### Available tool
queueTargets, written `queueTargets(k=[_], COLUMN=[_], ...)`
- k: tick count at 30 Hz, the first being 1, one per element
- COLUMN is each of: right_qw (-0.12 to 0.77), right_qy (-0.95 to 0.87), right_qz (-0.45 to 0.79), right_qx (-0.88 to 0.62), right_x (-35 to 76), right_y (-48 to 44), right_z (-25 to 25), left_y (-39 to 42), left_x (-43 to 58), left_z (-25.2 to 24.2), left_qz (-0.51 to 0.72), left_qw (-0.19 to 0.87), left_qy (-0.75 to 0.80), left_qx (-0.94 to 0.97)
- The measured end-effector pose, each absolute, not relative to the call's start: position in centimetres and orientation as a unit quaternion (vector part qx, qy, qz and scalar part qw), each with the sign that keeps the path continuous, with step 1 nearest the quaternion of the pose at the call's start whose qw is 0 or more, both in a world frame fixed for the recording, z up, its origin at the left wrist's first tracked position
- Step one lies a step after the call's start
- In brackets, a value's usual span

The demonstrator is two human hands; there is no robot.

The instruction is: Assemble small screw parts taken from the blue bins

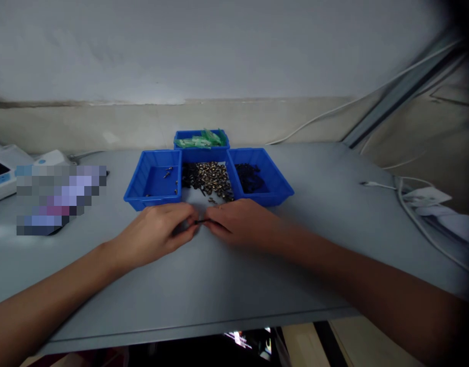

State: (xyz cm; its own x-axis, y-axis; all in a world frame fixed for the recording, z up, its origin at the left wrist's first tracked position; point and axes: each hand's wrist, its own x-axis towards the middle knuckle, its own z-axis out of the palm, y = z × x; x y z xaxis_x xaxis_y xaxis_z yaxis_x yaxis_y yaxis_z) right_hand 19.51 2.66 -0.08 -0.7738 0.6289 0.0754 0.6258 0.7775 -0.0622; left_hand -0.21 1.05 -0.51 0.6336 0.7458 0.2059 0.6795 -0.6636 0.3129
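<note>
My left hand (161, 229) and my right hand (244, 221) meet over the table in front of the bins, both with fingers pinched. Between their fingertips runs a small, thin black piece (200, 221); its exact kind is too small to make out. Just beyond the hands lies a pile of small brass-coloured metal fittings (213, 178), with small black parts (190, 176) along its left side. A blue bin (133, 188) on the left holds several small metal pieces. Black parts (248, 176) lie inside the blue bin (282, 189) on the right.
Behind the pile, another blue bin (177, 142) contains green plastic packets (204, 138). A pixelated object (62, 199) and a white device (3, 173) are at the left. Cables (421, 224) and white items (427, 196) lie at the right. The grey table's (188, 290) front edge is near me.
</note>
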Motion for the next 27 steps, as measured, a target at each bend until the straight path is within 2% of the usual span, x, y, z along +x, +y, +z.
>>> queueTargets(k=[4, 9, 21, 27], right_qw=[0.044, 0.038, 0.050, 0.085], right_qy=[-0.942, -0.946, -0.938, -0.941], right_qz=[0.013, 0.001, 0.027, 0.044], right_qx=[-0.331, -0.323, -0.343, -0.326], right_x=[19.42, 19.28, 19.31, 19.35], right_y=[2.69, 2.71, 2.64, 2.41], right_z=[-0.34, -0.50, -0.02, 0.32], left_y=[0.96, 1.02, 1.02, 1.09], left_x=[-0.09, -0.12, -0.09, -0.02], left_z=[-0.47, -0.30, -0.15, -0.19], left_qz=[0.207, 0.201, 0.117, 0.091], left_qw=[0.119, 0.106, 0.054, 0.044], left_qy=[0.355, 0.308, 0.413, 0.396], left_qx=[0.904, 0.924, 0.901, 0.913])
